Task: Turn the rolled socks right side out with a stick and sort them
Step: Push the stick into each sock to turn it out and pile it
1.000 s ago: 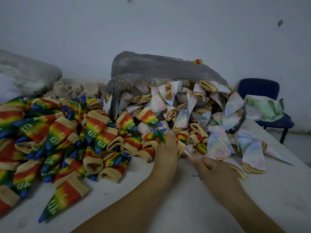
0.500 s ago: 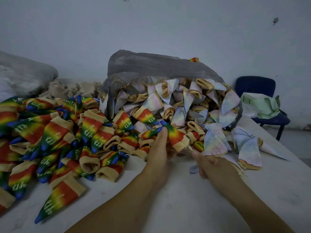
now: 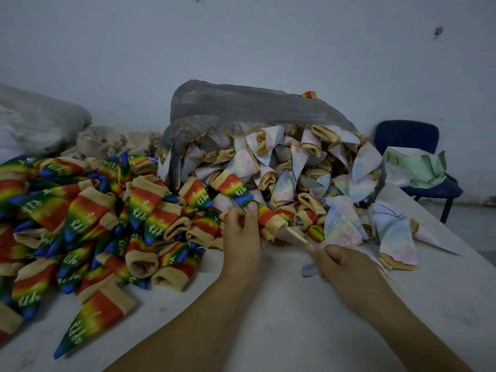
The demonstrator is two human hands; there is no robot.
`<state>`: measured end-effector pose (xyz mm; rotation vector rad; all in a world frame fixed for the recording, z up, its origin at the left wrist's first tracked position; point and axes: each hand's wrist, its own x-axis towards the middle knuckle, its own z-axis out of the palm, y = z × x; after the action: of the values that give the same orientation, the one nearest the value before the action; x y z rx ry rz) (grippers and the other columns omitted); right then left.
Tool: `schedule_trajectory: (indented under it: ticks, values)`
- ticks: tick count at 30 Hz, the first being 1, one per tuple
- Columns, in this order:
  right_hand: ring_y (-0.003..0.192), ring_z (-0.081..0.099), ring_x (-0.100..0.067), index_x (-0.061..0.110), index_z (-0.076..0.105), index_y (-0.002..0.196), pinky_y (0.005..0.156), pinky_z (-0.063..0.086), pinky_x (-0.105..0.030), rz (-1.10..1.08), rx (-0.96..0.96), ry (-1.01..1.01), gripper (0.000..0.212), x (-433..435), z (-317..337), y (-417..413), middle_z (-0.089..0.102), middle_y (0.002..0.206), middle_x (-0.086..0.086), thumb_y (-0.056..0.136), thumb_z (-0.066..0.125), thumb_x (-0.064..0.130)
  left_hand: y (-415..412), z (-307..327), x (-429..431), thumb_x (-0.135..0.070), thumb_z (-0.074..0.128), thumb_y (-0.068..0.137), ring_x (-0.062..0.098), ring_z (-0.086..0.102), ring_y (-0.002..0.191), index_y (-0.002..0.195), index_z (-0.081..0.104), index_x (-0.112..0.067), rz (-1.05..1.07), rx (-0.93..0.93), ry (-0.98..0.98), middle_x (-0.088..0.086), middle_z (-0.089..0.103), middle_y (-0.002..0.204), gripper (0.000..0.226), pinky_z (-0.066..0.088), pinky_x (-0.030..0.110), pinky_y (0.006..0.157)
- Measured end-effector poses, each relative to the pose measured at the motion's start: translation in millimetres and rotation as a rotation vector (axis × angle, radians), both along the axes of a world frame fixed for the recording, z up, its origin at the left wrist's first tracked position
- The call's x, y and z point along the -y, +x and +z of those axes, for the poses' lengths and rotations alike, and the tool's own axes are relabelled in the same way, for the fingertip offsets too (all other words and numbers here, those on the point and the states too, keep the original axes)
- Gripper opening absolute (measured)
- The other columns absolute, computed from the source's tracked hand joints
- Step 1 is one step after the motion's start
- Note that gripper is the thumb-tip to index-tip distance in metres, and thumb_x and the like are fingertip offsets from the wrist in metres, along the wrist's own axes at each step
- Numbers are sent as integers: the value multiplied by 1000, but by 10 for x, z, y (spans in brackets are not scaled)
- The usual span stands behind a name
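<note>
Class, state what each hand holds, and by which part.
Left hand grips the rainbow sock by its green tip; right hand pinches the stick at its near end.

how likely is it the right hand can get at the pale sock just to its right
Probably yes: the pale sock lies close beside the right hand and the way looks free, though that hand holds the stick.

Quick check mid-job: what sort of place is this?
Probably a small sock finishing workshop: a heap of rainbow socks on a white worktable, a big plastic sack spilling pale unturned socks.
</note>
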<state>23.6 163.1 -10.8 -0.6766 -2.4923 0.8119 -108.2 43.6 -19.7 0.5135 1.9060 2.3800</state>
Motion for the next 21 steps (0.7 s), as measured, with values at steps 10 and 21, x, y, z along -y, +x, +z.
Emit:
schedule_trajectory:
  ticks: [10,21]
  values:
    - [59,54,-8,23,58,63,52,38,-27,-138,-66,126,58,-155,68,44,57,57,3,69,33,75,12,-63,-59,-35,48,103,16,68,77,90,56,-21,-168,147,89,-1,69,75,21,58,35,74]
    - [53,54,-14,26,65,71,45,31,-26,25,21,552,35,-285,195,153,59,62,2,82,51,55,79,-17,-19,-32,61,90,11,71,67,79,79,-23,-448,220,207,6,76,81,23,55,19,60]
